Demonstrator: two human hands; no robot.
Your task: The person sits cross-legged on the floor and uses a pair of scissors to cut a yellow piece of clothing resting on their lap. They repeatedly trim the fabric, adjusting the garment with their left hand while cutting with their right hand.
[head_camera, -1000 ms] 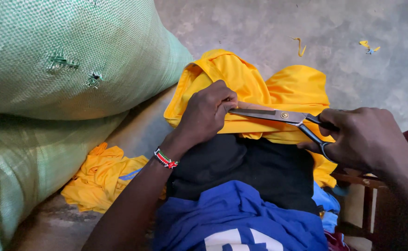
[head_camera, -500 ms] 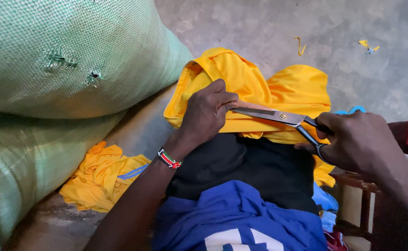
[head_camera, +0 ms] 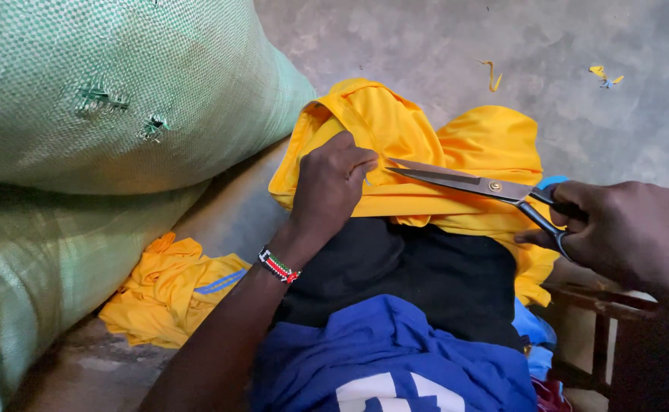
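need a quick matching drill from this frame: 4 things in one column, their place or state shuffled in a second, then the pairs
Things:
1. scissors
2. left hand
3. woven sacks
4. yellow scraps

Places or states:
A. stacked at the left edge of the scene
B. lying loose on the concrete floor, far side
C. held in the right hand, blades laid across the yellow garment
D. pressing down on the yellow garment, beaded bracelet at the wrist

Pairs: 1-C, 2-D, 3-A, 4-B
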